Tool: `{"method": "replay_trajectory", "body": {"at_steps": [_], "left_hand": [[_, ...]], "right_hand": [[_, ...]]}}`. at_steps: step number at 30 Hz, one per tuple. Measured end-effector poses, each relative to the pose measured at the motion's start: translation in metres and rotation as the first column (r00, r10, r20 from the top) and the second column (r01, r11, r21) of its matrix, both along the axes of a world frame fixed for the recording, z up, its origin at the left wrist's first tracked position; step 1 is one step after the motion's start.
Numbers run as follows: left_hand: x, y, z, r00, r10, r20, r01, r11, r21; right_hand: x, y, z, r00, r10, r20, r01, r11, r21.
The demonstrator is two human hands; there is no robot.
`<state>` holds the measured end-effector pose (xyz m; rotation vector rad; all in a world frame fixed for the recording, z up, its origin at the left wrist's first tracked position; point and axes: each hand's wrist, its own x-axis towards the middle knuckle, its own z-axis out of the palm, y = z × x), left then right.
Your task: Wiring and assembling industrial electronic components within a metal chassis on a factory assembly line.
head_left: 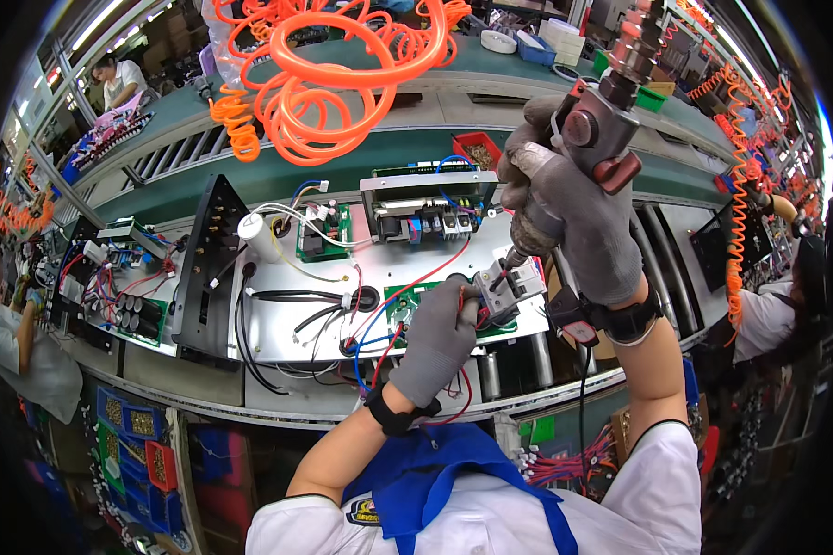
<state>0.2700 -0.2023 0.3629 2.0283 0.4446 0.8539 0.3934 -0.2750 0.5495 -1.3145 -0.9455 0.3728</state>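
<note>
My right hand [574, 203], in a grey glove, is wrapped round an air screwdriver [594, 129]. The driver's bit points down and left at a silver-grey metal block [511, 287] near the right end of a metal chassis plate [278, 328]. Whether the bit touches a screw is too small to tell. My gloved left hand [435, 333] is closed at the block's left side, its fingertips pinched together by red wires; what they hold is hidden. Beneath my left hand lies a green circuit board [400, 313], partly covered. Red and blue wires [372, 344] run beside it.
A black panel [211, 268] stands upright at the plate's left, near a white cylinder [261, 236]. Behind are a heatsink assembly [430, 203] and a red screw bin [477, 150]. Orange coiled hoses [342, 74] hang overhead. Rollers [662, 268] lie right; co-workers sit on both sides.
</note>
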Motion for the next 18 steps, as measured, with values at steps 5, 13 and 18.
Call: {"method": "replay_trajectory", "body": {"at_steps": [5, 13, 18], "left_hand": [[-0.002, 0.001, 0.000, 0.999, -0.047, 0.008, 0.047, 0.999, -0.015], [-0.006, 0.002, 0.003, 0.995, -0.103, -0.008, 0.102, 0.991, -0.085], [-0.015, 0.005, 0.015, 0.994, -0.110, -0.020, 0.107, 0.985, -0.137]], "right_hand": [[-0.005, 0.003, 0.006, 0.997, -0.073, 0.001, 0.073, 0.994, 0.079], [0.004, 0.013, 0.015, 0.999, -0.047, 0.005, 0.045, 0.968, 0.247], [0.001, 0.015, 0.004, 0.998, -0.063, 0.021, 0.061, 0.995, 0.084]]}}
